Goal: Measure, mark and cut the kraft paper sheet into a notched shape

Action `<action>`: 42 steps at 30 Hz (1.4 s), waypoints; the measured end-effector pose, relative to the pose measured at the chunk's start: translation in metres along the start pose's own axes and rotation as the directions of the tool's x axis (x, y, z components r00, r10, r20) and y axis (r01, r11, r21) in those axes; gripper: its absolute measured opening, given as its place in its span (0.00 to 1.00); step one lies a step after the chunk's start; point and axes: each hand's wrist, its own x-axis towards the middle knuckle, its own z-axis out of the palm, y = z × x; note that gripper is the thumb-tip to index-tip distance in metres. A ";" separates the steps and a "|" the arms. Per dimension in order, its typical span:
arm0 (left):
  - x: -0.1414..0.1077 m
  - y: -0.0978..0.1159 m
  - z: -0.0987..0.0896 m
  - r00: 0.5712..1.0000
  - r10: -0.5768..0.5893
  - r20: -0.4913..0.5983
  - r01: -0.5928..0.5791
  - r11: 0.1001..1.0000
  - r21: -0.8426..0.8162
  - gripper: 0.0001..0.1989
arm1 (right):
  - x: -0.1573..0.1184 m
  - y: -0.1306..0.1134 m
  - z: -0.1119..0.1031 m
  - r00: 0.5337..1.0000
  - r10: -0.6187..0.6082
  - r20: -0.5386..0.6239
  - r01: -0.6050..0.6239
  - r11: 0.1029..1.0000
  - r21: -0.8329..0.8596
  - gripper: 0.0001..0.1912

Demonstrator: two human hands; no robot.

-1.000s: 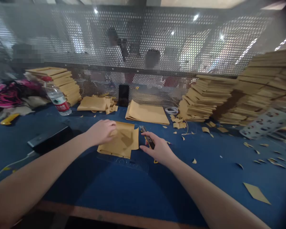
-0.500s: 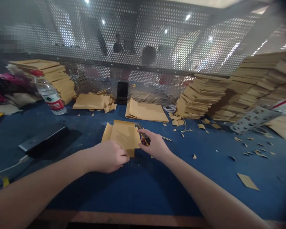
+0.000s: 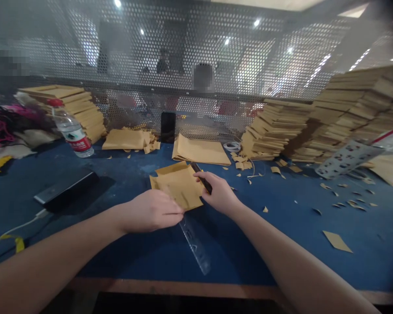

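My left hand (image 3: 153, 211) is closed, its fingertips pinched at the near left edge of an unfolded brown kraft paper envelope (image 3: 180, 183). From under those fingers a clear plastic ruler (image 3: 196, 248) sticks out toward the table's front edge; its other end is hidden by the hand. A dark utility knife (image 3: 203, 179) is gripped in my right hand (image 3: 221, 194), lying over the envelope's right side. Whether its blade touches the paper cannot be seen.
Tall stacks of kraft envelopes (image 3: 271, 131) stand at the back right, with paper scraps (image 3: 337, 241) scattered on the blue tabletop. A folded brown sheet (image 3: 199, 150), a phone (image 3: 168, 127), a water bottle (image 3: 74, 135) and a black power bank (image 3: 67, 188) surround the work spot.
The envelope has turned and shifted slightly right under my hands. The clear ruler now shows plainly below my left hand. My right hand still grips the knife, slightly farther right.
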 end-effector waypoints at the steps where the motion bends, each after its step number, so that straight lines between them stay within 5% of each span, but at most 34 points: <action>1: 0.000 -0.003 -0.003 1.000 0.022 -0.009 -0.022 1.000 -0.013 0.10 | -0.001 0.002 -0.004 1.000 -0.017 0.014 0.017 1.000 0.000 0.17; 6: -0.007 -0.021 -0.002 1.000 -0.006 -0.016 0.005 0.999 -0.054 0.11 | -0.004 0.010 -0.018 0.998 -0.041 0.048 0.041 0.999 -0.007 0.16; 14: -0.009 -0.026 0.013 0.996 -0.034 0.086 0.039 0.998 -0.058 0.11 | -0.007 0.005 -0.020 0.988 0.132 -0.076 -0.134 0.991 -0.025 0.18; 24: -0.012 -0.029 0.015 0.991 -0.052 0.121 0.059 0.997 -0.058 0.11 | -0.017 -0.023 0.008 0.967 0.235 0.096 -0.236 0.972 0.007 0.20; 33: -0.003 -0.023 0.029 0.972 -0.182 0.146 0.207 0.962 -0.178 0.13 | 0.008 -0.002 0.004 0.967 0.229 -0.110 -0.231 0.973 -0.005 0.16; 42: 0.001 -0.018 0.038 0.882 -0.396 0.255 0.448 0.872 -0.198 0.15 | 0.005 0.006 0.006 0.922 0.382 -0.070 -0.337 0.876 0.346 0.15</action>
